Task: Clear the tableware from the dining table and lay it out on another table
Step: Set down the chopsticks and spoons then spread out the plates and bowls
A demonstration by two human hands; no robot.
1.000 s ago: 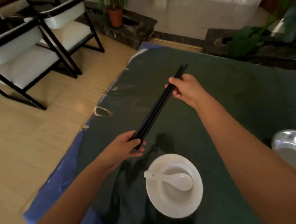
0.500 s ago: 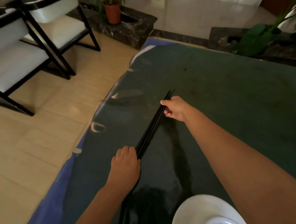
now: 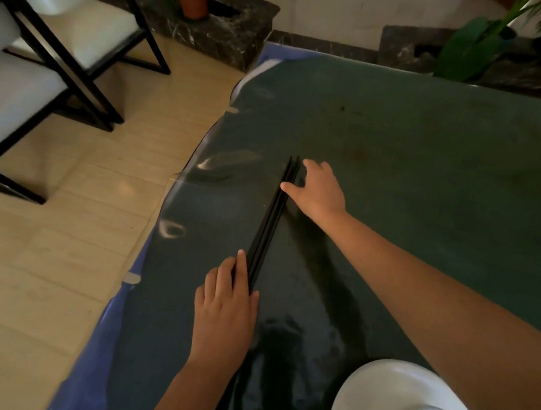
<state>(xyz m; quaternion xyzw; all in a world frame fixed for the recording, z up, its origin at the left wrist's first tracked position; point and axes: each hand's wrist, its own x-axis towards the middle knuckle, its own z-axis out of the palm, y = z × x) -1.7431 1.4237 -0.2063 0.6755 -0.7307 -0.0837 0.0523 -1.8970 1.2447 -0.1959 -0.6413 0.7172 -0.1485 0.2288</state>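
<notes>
- I am seeing the black chopsticks (image 3: 272, 224) lying as a tight bundle on the dark green table (image 3: 424, 151), running from my left hand (image 3: 224, 309) at the near end up to my right hand (image 3: 319, 190) at the far end.
- My left hand is lying flat along the near end, fingers straight and pressing beside the sticks; this grip is loose and is not wrapping anything that I can see.
- The near tips of the chopsticks are disappearing under the left hand, so I cannot tell how far they are reaching beneath it.
- My right hand is spreading wide just right of the far end, the thumb touching the side of the bundle and the other fingers lifting clear; this grip is holding nothing.
- I cannot count the sticks: they are blurring into one dark strip.
- Near my right forearm, at the bottom edge, a white bowl (image 3: 377, 398) is sitting on the table, cut off by the frame, so its contents are hidden.
- A clear film over the table is glaring to the left of both hands, with a blue edge (image 3: 96, 336) showing under it.
- Far left of the hands, white chairs (image 3: 27, 72) with black frames are standing on the pale floor, partly cropped.
</notes>
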